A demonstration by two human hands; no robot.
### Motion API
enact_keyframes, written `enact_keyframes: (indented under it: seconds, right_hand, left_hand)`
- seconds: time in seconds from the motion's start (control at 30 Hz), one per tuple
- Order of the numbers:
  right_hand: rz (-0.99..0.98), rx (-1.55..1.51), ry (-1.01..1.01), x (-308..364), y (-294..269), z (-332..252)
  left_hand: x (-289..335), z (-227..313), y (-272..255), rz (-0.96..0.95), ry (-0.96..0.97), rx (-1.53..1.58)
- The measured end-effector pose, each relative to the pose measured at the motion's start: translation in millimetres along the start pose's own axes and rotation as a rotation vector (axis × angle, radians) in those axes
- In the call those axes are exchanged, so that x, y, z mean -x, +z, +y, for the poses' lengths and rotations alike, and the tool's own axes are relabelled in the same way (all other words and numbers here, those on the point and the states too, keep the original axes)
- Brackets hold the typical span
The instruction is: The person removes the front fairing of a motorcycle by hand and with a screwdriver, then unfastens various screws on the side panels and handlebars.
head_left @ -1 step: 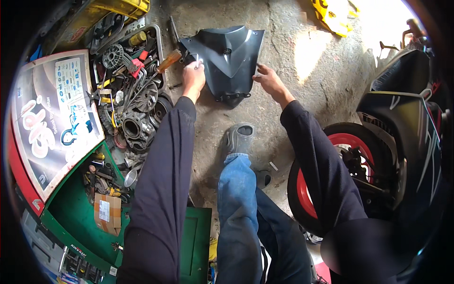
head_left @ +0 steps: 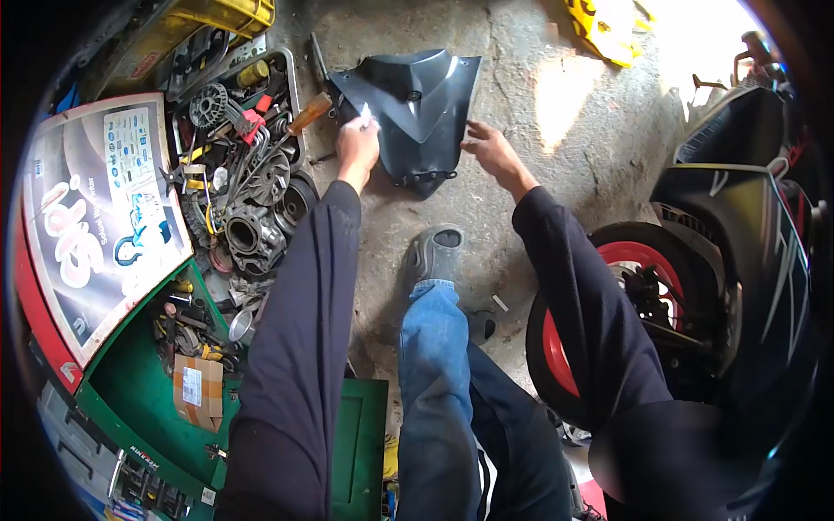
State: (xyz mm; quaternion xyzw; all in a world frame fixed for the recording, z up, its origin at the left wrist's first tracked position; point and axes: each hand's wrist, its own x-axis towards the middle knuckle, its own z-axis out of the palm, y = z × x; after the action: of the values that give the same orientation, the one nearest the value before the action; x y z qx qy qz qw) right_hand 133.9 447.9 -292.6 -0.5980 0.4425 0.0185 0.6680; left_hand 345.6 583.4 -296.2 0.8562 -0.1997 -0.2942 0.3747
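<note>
A dark grey plastic fairing panel [head_left: 420,104] lies on the concrete floor, its narrow end toward me and small tabs along that end. My left hand [head_left: 357,149] is closed at its left edge, with a small white thing [head_left: 366,113] showing above the fingers. What that thing is stays unclear. On the opposite side, my right hand [head_left: 493,151] pinches the panel's right edge between thumb and fingers. A screwdriver with a wooden-coloured handle [head_left: 311,113] rests on the metal tray's rim, just left of my left hand.
To the left, a metal tray [head_left: 294,65] holds engine parts and tools, beside an open green toolbox [head_left: 117,391] with a cardboard box [head_left: 198,391]. A motorcycle wheel with a red rim [head_left: 556,347] stands at right. My grey clog [head_left: 437,252] is below the panel; yellow plastic [head_left: 608,35] lies far off.
</note>
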Motion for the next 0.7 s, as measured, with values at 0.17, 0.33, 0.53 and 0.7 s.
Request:
enact_keyframes:
  seconds: [0.17, 0.33, 0.53, 0.7]
  right_hand:
    - [0.058, -0.284, 0.05, 95.8, 7.0, -65.7]
    - [0.351, -0.341, 0.003, 240.0, -21.1, -136.7]
    - [0.571, -0.307, -0.068, 429.3, -81.8, -258.4]
    - [0.707, -0.406, -0.119, 568.3, -121.6, -308.7]
  left_hand:
    - [86.4, 87.2, -3.4, -0.386, -0.313, 0.423]
    - [207.2, 241.8, -10.2, -0.655, -0.349, 0.656]
    - [328.7, 398.0, -52.5, -0.822, -0.162, 0.575]
    - [427.7, 496.9, -63.1, -0.844, 0.381, 0.241]
